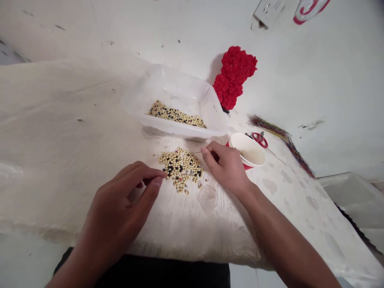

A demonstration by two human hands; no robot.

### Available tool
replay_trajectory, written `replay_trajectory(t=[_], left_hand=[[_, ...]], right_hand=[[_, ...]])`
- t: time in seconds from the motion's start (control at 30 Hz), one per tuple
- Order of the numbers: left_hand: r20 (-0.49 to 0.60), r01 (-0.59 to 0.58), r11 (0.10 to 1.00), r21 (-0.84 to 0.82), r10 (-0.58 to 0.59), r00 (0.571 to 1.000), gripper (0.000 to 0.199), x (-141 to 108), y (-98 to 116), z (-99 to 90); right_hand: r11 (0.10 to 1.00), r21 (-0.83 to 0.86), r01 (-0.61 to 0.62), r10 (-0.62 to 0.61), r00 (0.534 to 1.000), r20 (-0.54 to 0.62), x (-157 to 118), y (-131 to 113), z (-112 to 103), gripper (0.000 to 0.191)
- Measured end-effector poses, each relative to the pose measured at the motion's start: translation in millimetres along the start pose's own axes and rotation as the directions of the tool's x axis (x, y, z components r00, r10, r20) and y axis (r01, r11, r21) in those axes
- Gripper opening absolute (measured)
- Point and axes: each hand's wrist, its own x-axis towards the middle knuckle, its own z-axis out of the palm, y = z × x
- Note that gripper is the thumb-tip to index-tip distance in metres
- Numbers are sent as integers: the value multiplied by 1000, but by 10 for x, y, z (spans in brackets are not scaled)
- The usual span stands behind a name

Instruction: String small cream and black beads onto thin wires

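A loose pile of small beads (181, 164), mostly cream with some black ones, lies on the covered table between my hands. My left hand (129, 196) comes in at the pile's left edge with thumb and forefinger pinched together. A dark bead shows right at those fingertips, but whether they grip it is unclear. On the pile's other side, my right hand (225, 162) pinches a thin wire (196, 152), which points left over the beads. Its remaining fingers are curled in.
Behind the pile stands a translucent plastic tub (192, 130) with more beads (177, 115) inside. A white and red paper cup (255, 156) is just right of my right hand. Beyond it are red-handled scissors (260, 140), a bundle of coloured wires (285, 138) and a red flower-covered figure (234, 78).
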Motion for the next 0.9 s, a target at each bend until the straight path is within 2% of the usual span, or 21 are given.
replay_trajectory(t=[0.13,0.3,0.43,0.53,0.63,0.7,0.73,0.8,0.83,0.9], left_hand=[[5,-10,1000,4,10,1000,14,9,-11,-7],[-4,18,999,35,-18,1000,12,20,3,-26],[-2,74,995,65,-74,997,14,24,32,-32],[15,97,993,69,-99,995,14,26,54,-25],[17,107,991,81,-109,994,19,28,75,-2],[-2,89,991,97,-90,996,20,20,84,4],[-15,78,991,107,-77,997,19,9,85,-4],[-60,82,986,143,-74,995,17,-40,81,-56],[-73,80,983,162,-69,995,17,-81,77,-98],[-15,38,978,207,-35,999,18,-193,73,-197]], right_hand=[[974,225,-24,35,998,-47,-57,-24,25,31],[896,445,4,33,997,-77,-82,-74,4,26],[819,572,32,51,990,-128,-53,-129,-108,20],[752,657,51,30,993,-111,-85,-147,-267,19],[677,735,34,-45,999,-5,-236,-52,-433,15],[622,778,-89,-93,978,186,-386,92,-501,14],[588,789,-180,-105,950,294,-464,180,-515,15],[498,780,-380,-128,857,499,-599,355,-501,20],[441,778,-447,-128,827,548,-651,429,-479,22],[354,766,-536,-114,788,605,-720,523,-425,30]])
